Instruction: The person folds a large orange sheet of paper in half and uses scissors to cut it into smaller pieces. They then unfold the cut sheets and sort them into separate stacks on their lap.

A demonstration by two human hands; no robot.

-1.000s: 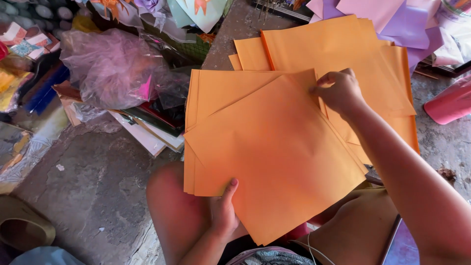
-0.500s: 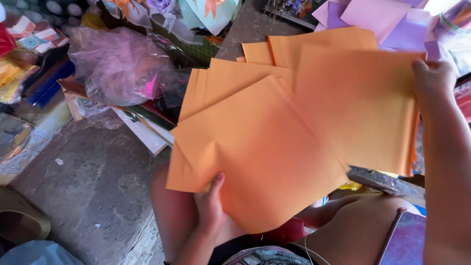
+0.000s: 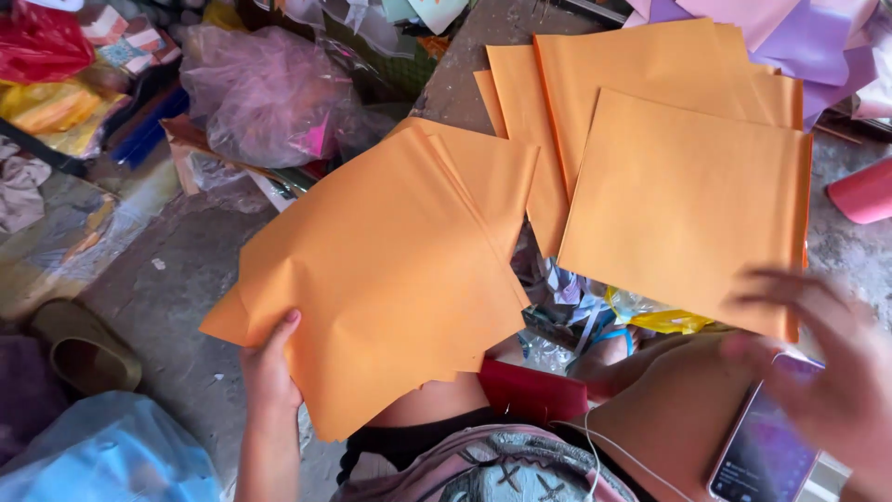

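The right hand has let go and drawn back, open, just below the paper pile, while the left hand grips the orange sheets left of that pile.

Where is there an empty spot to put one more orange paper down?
Bare grey floor shows left of the orange stack in the left hand, between the pink plastic bag and the sandal. A smaller bare patch lies below the pink roll. Between the stack and the laid-out orange sheets, scraps crowd everything.
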